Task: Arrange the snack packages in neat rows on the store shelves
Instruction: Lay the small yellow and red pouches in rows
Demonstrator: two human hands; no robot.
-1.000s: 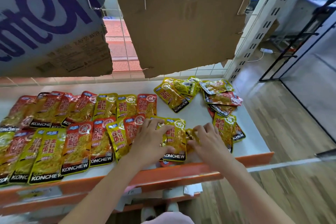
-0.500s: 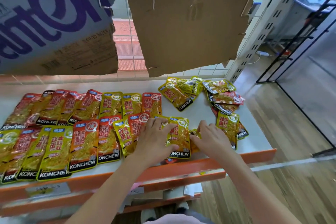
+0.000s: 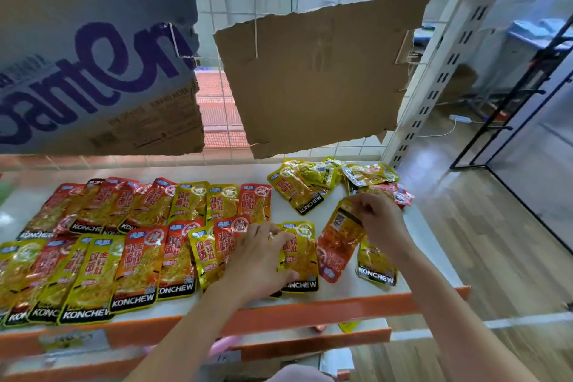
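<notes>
On shelf (image 3: 356,291), right hand (image 3: 383,220) pinches red packet (image 3: 336,245), tilted, top end far-right.

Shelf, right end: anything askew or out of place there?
Yes. The packets at the back right lie in a loose overlapping heap at mixed angles, not in rows. The right hand pinches a red packet upside down, back facing up. The left hand rests on a yellow packet.
</notes>
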